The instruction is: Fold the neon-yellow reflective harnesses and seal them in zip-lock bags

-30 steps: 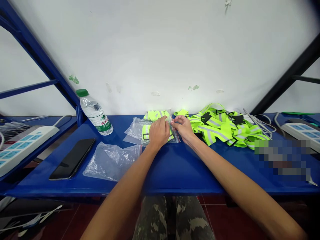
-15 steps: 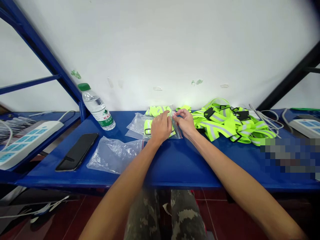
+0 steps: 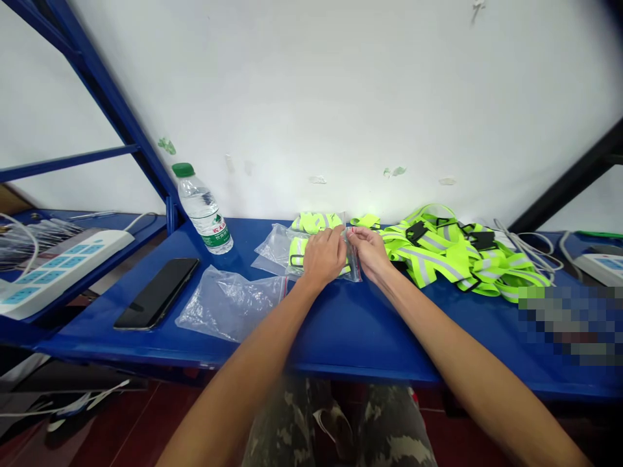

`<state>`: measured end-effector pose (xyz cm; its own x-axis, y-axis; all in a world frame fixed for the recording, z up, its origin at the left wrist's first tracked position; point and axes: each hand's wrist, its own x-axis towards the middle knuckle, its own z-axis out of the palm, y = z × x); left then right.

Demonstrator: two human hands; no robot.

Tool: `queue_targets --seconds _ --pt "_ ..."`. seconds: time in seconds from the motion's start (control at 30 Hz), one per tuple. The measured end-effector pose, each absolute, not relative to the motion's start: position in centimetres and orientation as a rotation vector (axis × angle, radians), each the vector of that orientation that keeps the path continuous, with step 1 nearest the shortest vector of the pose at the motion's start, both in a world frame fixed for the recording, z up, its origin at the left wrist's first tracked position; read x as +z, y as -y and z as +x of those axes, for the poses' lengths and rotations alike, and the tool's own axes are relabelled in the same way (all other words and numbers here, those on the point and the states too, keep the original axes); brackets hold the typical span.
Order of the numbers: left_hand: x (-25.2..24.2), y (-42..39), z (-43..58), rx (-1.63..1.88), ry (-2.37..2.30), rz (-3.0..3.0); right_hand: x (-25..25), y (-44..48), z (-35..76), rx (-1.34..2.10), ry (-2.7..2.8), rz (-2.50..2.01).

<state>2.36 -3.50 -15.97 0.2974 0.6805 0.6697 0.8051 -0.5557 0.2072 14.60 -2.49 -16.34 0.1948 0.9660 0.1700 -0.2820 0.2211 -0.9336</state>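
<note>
My left hand [image 3: 324, 257] and my right hand [image 3: 368, 250] meet at the back middle of the blue table [image 3: 341, 331]. Both pinch the red-striped mouth of a clear zip bag [image 3: 296, 251] that holds a folded neon-yellow reflective strap. A second bagged strap [image 3: 315, 222] lies just behind it by the wall. To the right of my right hand sits a loose pile of neon-yellow reflective straps [image 3: 452, 253] with black buckles.
An empty clear bag [image 3: 228, 303] lies left of my forearm, with a black phone [image 3: 158, 292] beside it. A water bottle [image 3: 203, 209] stands at the back left. White power strips [image 3: 53, 271] and cables sit at both sides. A blurred patch covers the right.
My hands stay pinched on the bag's mouth, with only small finger shifts. The camera has swung slightly, so everything sits a little further right in view.
</note>
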Motion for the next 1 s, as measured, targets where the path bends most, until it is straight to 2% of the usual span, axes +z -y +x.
queue_targets --seconds 0.47,0.63,0.77,1.0 --pt "-16.5 3.8 2.8 -1.069 1.476 -2.252 -17.5 3.0 14.6 0.794 1.232 -0.974" --pt "-16.5 4.1 2.9 -0.979 1.485 -2.21 -18.3 4.5 14.3 0.443 1.516 -1.266" --pt "-16.4 3.9 2.8 -0.961 1.492 -2.186 -18.4 5.2 13.4 0.226 1.535 -1.319" --pt "-16.1 3.7 2.6 -1.056 1.507 -2.208 -17.1 5.4 13.0 0.239 1.583 -1.253"
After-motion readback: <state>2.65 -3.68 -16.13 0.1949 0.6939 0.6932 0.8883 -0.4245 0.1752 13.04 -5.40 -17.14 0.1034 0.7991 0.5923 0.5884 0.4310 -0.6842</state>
